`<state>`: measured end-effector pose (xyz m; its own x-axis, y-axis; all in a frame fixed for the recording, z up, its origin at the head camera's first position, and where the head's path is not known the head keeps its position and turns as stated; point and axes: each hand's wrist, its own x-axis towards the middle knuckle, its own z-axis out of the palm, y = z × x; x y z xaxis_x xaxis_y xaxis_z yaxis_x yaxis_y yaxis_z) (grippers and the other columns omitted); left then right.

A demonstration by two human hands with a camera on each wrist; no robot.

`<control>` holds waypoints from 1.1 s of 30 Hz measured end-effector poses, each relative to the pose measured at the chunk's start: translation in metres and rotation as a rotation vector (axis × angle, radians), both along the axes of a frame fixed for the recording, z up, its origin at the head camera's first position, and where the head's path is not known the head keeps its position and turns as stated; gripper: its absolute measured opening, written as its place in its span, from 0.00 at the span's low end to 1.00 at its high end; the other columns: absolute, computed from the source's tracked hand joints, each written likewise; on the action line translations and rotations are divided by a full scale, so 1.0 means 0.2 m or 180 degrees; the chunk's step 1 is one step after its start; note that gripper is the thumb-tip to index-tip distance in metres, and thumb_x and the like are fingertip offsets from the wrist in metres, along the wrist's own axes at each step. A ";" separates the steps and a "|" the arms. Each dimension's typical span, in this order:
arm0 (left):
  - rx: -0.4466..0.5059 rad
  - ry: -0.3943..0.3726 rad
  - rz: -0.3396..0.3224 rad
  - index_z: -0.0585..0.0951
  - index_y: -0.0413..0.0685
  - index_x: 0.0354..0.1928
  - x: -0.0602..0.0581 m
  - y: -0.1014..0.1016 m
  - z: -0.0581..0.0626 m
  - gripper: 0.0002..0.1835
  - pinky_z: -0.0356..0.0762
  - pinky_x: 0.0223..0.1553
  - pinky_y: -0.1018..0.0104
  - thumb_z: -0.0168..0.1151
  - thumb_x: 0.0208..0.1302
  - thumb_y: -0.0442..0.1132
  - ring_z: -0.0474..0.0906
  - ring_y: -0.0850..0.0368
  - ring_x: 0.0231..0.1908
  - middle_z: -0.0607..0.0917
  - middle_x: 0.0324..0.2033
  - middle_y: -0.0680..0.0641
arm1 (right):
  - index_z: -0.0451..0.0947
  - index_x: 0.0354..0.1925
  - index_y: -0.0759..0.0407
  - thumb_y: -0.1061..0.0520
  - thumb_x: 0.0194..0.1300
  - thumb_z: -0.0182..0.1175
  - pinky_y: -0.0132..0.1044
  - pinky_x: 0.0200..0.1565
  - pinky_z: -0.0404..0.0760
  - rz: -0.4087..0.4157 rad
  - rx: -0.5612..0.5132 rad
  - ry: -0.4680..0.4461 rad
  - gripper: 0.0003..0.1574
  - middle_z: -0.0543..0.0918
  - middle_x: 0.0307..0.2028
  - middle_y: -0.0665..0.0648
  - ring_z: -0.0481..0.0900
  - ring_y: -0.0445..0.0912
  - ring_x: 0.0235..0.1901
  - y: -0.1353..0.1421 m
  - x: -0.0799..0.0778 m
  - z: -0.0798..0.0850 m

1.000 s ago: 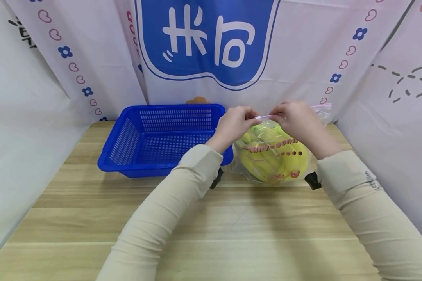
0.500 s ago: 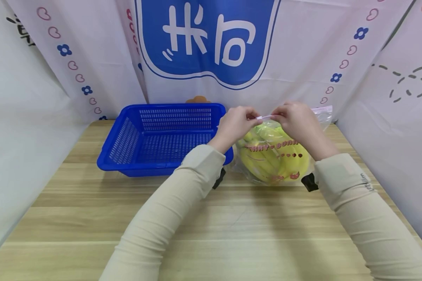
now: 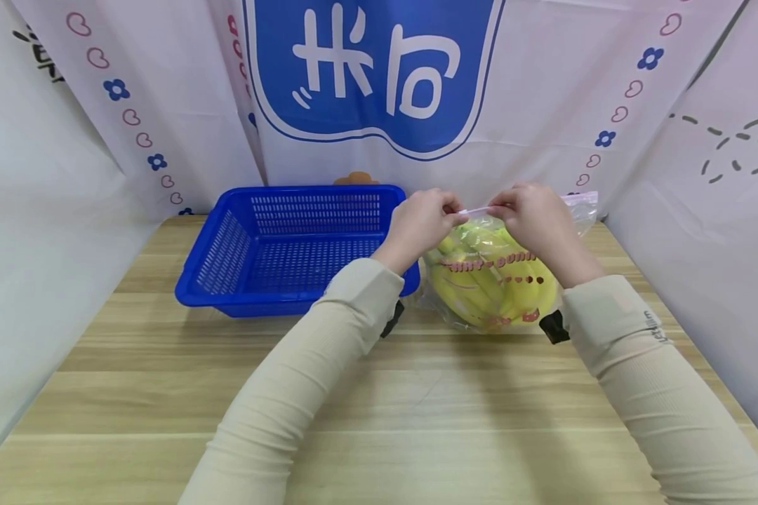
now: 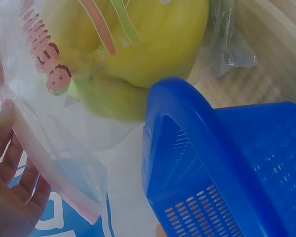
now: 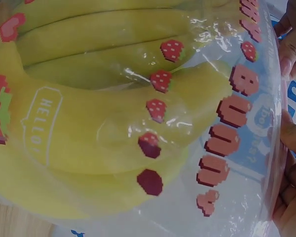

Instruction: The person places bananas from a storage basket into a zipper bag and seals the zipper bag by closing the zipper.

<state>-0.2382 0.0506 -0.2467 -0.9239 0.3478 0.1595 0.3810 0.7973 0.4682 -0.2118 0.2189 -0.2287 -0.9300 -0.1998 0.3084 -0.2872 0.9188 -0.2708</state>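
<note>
A clear zip bag [image 3: 445, 319] printed with strawberries and letters stands upright at the right of the table. Several yellow bananas [image 5: 108, 128] fill it, green at some tips. Along its top edge runs a pink zip strip [image 4: 52, 177]. My left hand [image 3: 420, 224] pinches this strip between thumb and index finger, the other fingers spread behind it in the left wrist view. A short way to the right, my right hand [image 3: 539, 221] pinches the same strip, and the bag's top corner sticks out beyond it.
Close on the bag's left stands a blue plastic basket [image 3: 265, 303] with slotted walls, nothing in it. A printed white cloth [image 3: 530, 84] hangs behind the wooden table [image 3: 417, 421], and white panels rise on both sides.
Both hands keep their pinch on the zip strip with hardly any shift. The right forearm has moved slightly left, and the bag's free top corner sits a touch lower.
</note>
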 end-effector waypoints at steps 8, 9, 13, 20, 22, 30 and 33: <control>-0.0115 0.0101 0.0006 0.84 0.57 0.41 0.00 -0.02 -0.01 0.13 0.77 0.41 0.63 0.58 0.65 0.54 0.79 0.59 0.39 0.85 0.40 0.56 | 0.84 0.41 0.67 0.58 0.65 0.60 0.53 0.43 0.74 -0.0033 -0.0041 -0.0058 0.13 0.84 0.38 0.67 0.78 0.60 0.39 0.02 -0.01 -0.01; -0.0125 0.0106 0.0015 0.84 0.57 0.40 0.00 -0.02 -0.01 0.13 0.77 0.41 0.63 0.58 0.65 0.54 0.79 0.59 0.40 0.85 0.39 0.56 | 0.84 0.41 0.67 0.58 0.65 0.59 0.53 0.43 0.74 -0.0042 -0.0051 -0.0066 0.13 0.84 0.38 0.67 0.79 0.60 0.39 0.03 -0.01 -0.01; -0.0159 0.0098 0.0055 0.84 0.57 0.40 -0.01 -0.03 -0.02 0.12 0.77 0.42 0.62 0.58 0.65 0.54 0.79 0.59 0.40 0.85 0.39 0.57 | 0.84 0.41 0.67 0.58 0.66 0.59 0.53 0.45 0.75 -0.0093 -0.0104 -0.0135 0.13 0.84 0.40 0.68 0.79 0.61 0.40 0.04 -0.01 -0.01; -0.0218 0.0192 0.0071 0.85 0.58 0.41 0.00 -0.05 -0.02 0.11 0.78 0.40 0.63 0.59 0.65 0.51 0.80 0.59 0.40 0.86 0.41 0.57 | 0.83 0.42 0.67 0.58 0.66 0.58 0.54 0.46 0.75 -0.0114 -0.0078 -0.0142 0.13 0.84 0.42 0.68 0.80 0.61 0.41 0.06 -0.01 -0.01; -0.0246 0.0237 0.0069 0.85 0.57 0.41 0.00 -0.05 -0.02 0.11 0.78 0.40 0.63 0.59 0.65 0.51 0.80 0.59 0.40 0.86 0.41 0.56 | 0.83 0.42 0.67 0.58 0.66 0.58 0.55 0.46 0.75 -0.0119 -0.0048 -0.0127 0.13 0.84 0.42 0.68 0.80 0.62 0.41 0.06 -0.01 -0.01; -0.0388 0.0333 0.0162 0.85 0.57 0.41 -0.02 -0.09 -0.02 0.11 0.79 0.40 0.63 0.59 0.66 0.51 0.80 0.58 0.39 0.86 0.39 0.55 | 0.83 0.42 0.67 0.59 0.67 0.57 0.54 0.45 0.75 -0.0164 -0.0026 -0.0059 0.13 0.84 0.43 0.68 0.80 0.61 0.40 0.10 -0.02 -0.02; -0.0433 0.0334 0.0212 0.85 0.57 0.42 -0.02 -0.11 -0.02 0.12 0.79 0.40 0.62 0.58 0.66 0.52 0.80 0.57 0.39 0.86 0.39 0.54 | 0.83 0.41 0.67 0.59 0.67 0.57 0.54 0.45 0.74 -0.0172 -0.0058 -0.0002 0.13 0.84 0.43 0.69 0.79 0.62 0.40 0.13 -0.03 -0.02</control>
